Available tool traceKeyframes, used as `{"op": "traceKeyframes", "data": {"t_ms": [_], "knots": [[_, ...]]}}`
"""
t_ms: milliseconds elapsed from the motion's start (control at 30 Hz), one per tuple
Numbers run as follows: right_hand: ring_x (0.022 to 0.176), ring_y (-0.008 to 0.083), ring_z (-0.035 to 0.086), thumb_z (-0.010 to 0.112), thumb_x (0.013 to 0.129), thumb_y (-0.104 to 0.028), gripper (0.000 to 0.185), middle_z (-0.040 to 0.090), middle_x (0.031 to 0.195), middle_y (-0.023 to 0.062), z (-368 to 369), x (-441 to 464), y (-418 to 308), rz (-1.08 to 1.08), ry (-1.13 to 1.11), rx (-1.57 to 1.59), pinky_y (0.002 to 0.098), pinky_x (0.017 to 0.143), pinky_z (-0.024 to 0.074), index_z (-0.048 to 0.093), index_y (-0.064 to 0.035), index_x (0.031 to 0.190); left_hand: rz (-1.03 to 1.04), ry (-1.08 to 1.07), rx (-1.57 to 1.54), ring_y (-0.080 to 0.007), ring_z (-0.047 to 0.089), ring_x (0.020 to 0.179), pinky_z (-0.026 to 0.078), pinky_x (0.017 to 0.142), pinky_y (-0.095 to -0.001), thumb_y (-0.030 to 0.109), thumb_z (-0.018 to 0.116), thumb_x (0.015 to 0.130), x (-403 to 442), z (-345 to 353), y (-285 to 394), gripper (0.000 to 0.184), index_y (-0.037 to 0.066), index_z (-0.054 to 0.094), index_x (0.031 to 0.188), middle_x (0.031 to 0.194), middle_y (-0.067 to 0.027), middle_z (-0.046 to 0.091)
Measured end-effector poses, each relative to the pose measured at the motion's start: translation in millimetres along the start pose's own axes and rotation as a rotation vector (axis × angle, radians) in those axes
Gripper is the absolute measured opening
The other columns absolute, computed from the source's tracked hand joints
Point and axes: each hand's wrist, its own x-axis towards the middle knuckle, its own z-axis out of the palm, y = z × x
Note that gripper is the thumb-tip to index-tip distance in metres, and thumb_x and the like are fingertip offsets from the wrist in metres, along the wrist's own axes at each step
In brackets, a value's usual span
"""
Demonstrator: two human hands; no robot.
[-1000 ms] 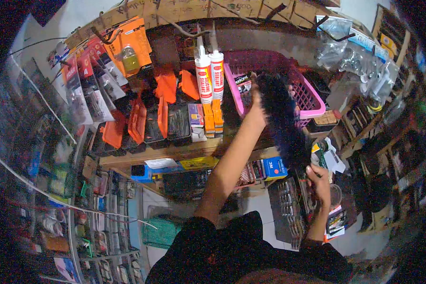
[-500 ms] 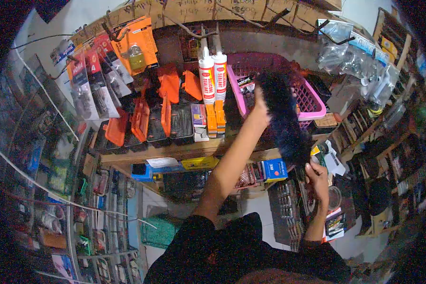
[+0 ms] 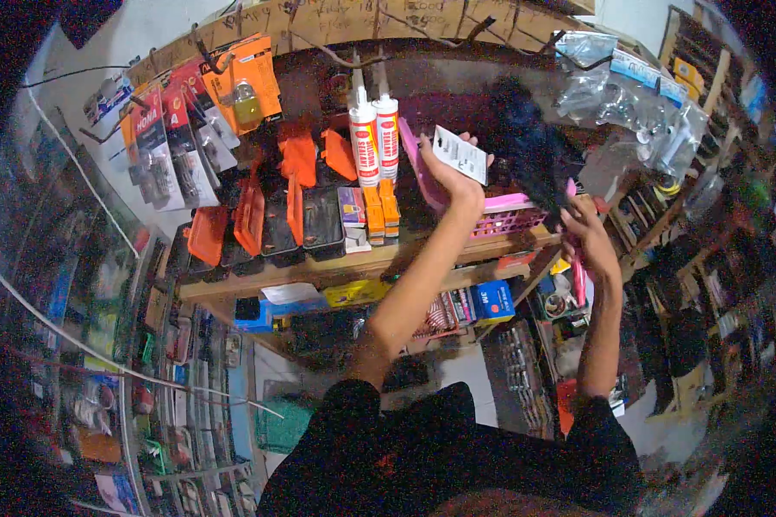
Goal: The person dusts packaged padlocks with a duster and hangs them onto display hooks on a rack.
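Note:
My left hand is above the pink plastic basket, palm turned up. A small white card with dark print rests in it, held between thumb and fingers. My right hand is closed around a fluffy black duster at the basket's right end. The duster's dark head points up and away, blurred, and covers part of the basket. Below my right fist a pink stick, apparently the duster's handle, pokes out.
Two sealant tubes stand left of the basket, beside black boxes with orange lids. Packaged goods hang on hooks at the left and right. Metal hooks jut out overhead. A blue box sits under the wooden shelf.
The duster has swung right, away from my left hand, which now shows the white card. My right hand has risen to the basket's right end. The view has shifted slightly.

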Motion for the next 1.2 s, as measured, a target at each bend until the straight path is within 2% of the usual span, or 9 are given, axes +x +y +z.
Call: {"op": "traceKeyframes", "data": {"t_ms": [100,367,467,600,633,733,900,1100,1200], "knots": [[0.092,0.0148,0.059,0.058,0.092,-0.027,0.051,0.061,0.114,0.0108,5,15,-50,0.074,-0.209,-0.193,0.0296,0.081,0.0480,0.043,-0.0083,0.137,-0.079,-0.105,-0.037,-0.0259,0.059,0.093,0.051,0.067,-0.0527,0.067,0.044,0.082,-27,3,16,0.063,0.012,0.053,0.113,0.099,-0.0094,0.061],[0.119,0.0191,0.049,0.052,0.092,-0.045,0.062,0.054,0.129,0.0105,36,81,-55,-0.045,-0.403,-0.094,0.0312,0.101,0.0369,0.044,-0.0006,0.135,-0.114,-0.231,0.071,-0.0263,0.056,0.076,0.048,0.072,-0.0643,0.062,0.056,0.080,-61,14,81,0.051,0.013,0.052,0.094,0.078,-0.0070,0.053],[0.105,0.0160,0.054,0.049,0.094,-0.047,0.064,0.060,0.111,0.0084,56,62,-90,-0.023,-0.468,-0.391,0.0275,0.091,0.0444,0.038,-0.0029,0.140,-0.216,-0.323,0.105,-0.0259,0.055,0.074,0.048,0.070,-0.0627,0.062,0.057,0.080,-63,17,108,0.047,0.016,0.048,0.085,0.076,-0.0065,0.051],[0.085,0.0141,0.056,0.051,0.094,-0.044,0.061,0.061,0.103,0.0066,82,63,-75,-0.429,-0.274,-0.735,0.0271,0.079,0.0465,0.041,-0.0032,0.138,-0.162,-0.484,0.387,-0.0157,0.048,0.070,0.051,0.069,-0.0457,0.075,0.046,0.079,-74,18,133,0.058,0.017,0.040,0.077,0.075,0.0002,0.042],[0.099,0.0202,0.059,0.053,0.092,-0.046,0.060,0.062,0.114,0.0159,98,31,-112,-0.356,-0.301,-0.506,0.0335,0.087,0.0469,0.048,-0.0016,0.131,-0.137,-0.527,0.514,-0.0132,0.048,0.070,0.051,0.069,-0.0383,0.078,0.040,0.077,-77,18,138,0.062,0.016,0.039,0.080,0.076,0.0009,0.042],[0.091,0.0168,0.060,0.060,0.089,-0.039,0.051,0.064,0.105,0.0131,119,17,-126,-0.467,-0.517,-0.069,0.0327,0.081,0.0487,0.053,-0.0056,0.127,0.028,-0.490,0.635,-0.0121,0.049,0.069,0.051,0.069,-0.0350,0.078,0.040,0.078,-76,17,147,0.063,0.014,0.039,0.083,0.074,0.0013,0.042],[0.076,0.0215,0.062,0.066,0.084,-0.025,0.037,0.065,0.093,0.0098,158,-11,-135,-1.024,-0.337,-0.383,0.0320,0.073,0.0490,0.060,-0.0052,0.115,0.163,-0.444,0.771,-0.0128,0.044,0.105,0.036,0.094,-0.0326,0.066,0.044,0.087,-76,17,161,0.062,0.010,0.030,0.109,0.112,-0.0058,0.041],[0.075,0.0185,0.064,0.064,0.087,-0.019,0.021,0.067,0.084,0.0099,170,1,-141,-1.114,-0.142,-0.210,0.0296,0.068,0.0493,0.067,-0.0010,0.096,0.416,-0.553,0.919,-0.0128,0.048,0.100,0.040,0.089,-0.0300,0.036,0.061,0.091,-123,52,175,0.055,0.005,0.029,0.123,0.111,-0.0083,0.047],[0.076,0.0100,0.061,0.062,0.089,-0.018,0.020,0.066,0.082,0.0058,173,-4,-145,-0.762,-0.188,0.152,0.0256,0.068,0.0483,0.066,0.0012,0.094,0.558,-0.613,1.013,-0.0108,0.050,0.094,0.043,0.082,-0.0274,0.024,0.058,0.093,-134,59,183,0.034,0.002,0.040,0.112,0.101,-0.0069,0.052]]}}
